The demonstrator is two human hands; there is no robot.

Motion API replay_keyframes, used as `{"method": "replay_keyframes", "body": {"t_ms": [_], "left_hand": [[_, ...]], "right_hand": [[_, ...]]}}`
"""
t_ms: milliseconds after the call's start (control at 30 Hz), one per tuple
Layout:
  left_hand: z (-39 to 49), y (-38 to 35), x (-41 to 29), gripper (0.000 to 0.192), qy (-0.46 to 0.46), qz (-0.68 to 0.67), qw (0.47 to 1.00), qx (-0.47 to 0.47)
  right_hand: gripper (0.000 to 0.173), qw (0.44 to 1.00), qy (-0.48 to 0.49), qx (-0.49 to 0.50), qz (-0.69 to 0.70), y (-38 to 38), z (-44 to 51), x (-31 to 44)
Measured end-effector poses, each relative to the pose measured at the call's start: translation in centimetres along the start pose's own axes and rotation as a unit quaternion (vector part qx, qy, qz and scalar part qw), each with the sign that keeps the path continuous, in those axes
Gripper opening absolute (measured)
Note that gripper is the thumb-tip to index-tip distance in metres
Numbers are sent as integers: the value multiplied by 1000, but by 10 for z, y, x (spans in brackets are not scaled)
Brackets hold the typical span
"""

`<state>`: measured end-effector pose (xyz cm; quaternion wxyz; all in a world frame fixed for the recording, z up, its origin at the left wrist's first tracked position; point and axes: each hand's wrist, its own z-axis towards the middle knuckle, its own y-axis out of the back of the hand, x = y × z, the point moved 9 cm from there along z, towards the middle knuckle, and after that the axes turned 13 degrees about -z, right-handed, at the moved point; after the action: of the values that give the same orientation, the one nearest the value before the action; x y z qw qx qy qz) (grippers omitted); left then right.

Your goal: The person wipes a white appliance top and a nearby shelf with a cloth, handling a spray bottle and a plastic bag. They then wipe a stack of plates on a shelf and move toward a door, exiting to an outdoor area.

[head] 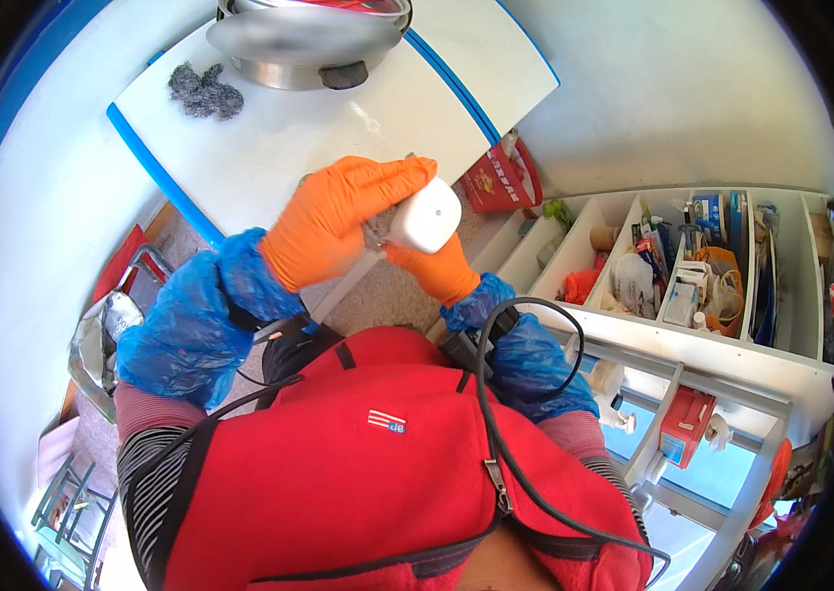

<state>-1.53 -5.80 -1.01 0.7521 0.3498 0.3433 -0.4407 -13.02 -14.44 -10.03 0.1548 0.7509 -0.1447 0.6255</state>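
Note:
Both hands wear orange rubber gloves below blue plastic sleeve covers. A white rounded object point(428, 216), seen end-on and perhaps a bottle or container, is held between them. My left hand point(335, 218) lies along its upper left side with the fingers stretched together. From below, my right hand point(435, 267) grips it, partly hidden behind it. On the white table point(298, 140) beyond the hands lie tangled grey steel wool scourers point(205, 91). Farther back stands a metal pan point(276, 72) with a dark handle, a shiny round lid or dish tilted over it.
A red bucket point(503, 177) stands under the table's right edge. White shelving point(697, 336) with packets, bags and boxes runs along the right. At the left are a red folding chair point(121, 262) and a silvery bag point(103, 332). A black cable point(487, 414) loops over my right forearm.

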Motion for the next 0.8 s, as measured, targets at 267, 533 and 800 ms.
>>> {"method": "replay_keyframes", "body": {"t_ms": [267, 533, 800], "left_hand": [[-55, 32, 99, 72, 233, 226, 946, -8], [-51, -6, 61, 74, 148, -118, 981, -30], [-77, -10, 101, 77, 238, -3, 970, 43]], "right_hand": [[90, 993, 108, -5, -51, -1, 8, 22], [93, 999, 50, 3, -5, -5, 4, 19], [95, 996, 84, -14, -23, -7, 11, 12]]}}
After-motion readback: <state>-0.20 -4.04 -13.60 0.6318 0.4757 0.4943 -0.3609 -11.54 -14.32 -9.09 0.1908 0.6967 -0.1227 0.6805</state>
